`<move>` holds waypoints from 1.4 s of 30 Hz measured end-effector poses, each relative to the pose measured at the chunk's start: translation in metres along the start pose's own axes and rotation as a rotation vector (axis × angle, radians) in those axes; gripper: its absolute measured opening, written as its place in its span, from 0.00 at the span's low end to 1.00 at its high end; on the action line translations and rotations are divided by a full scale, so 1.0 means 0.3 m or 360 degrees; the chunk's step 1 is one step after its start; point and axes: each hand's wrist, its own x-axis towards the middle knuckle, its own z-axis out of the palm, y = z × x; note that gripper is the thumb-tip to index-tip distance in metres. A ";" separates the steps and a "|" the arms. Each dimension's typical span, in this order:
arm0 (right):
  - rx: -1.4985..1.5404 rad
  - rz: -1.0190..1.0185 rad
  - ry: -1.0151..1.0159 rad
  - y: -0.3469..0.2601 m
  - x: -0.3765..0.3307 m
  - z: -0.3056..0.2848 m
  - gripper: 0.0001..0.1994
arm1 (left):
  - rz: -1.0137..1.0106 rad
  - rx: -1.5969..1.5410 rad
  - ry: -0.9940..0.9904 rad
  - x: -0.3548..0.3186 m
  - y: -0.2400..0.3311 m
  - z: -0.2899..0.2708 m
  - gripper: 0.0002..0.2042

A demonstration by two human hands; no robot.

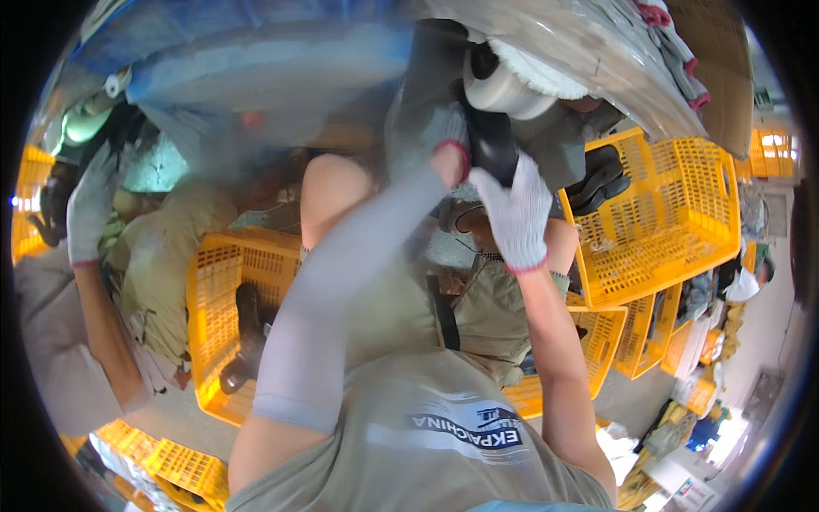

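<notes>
A glossy black shoe (492, 147) is at the top centre, just below a white round buffing wheel (525, 81). My right hand (519, 205), in a white knit glove with a red cuff, grips its near end, thumb on the left and fingers on the right. My left hand (450, 136), gloved too, with a grey sleeve up the arm, is beside the shoe's left side. Motion blurs its fingers, so their hold does not show. A dark grey sheet or guard (418, 85) stands behind that hand.
A yellow crate (657, 222) with black shoes (600, 183) stands at my right; another yellow crate (217, 333) with brown shoes (247, 337) is at my left. Farther left is a co-worker's gloved hand (92, 205). Clear plastic sheeting (589, 51) hangs over the top.
</notes>
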 end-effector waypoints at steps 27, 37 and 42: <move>0.0675 0.0578 -0.0510 -0.026 -0.163 -0.129 0.41 | 0.0469 0.0126 0.0149 -0.214 -0.040 0.054 0.22; 0.0821 0.0555 -0.0226 0.071 0.119 0.003 0.20 | 0.0624 0.0731 0.0575 -0.045 -0.003 -0.022 0.35; 0.0728 0.0660 -0.0228 0.033 0.157 -0.010 0.21 | 0.1092 0.1659 0.0581 0.056 -0.017 -0.124 0.36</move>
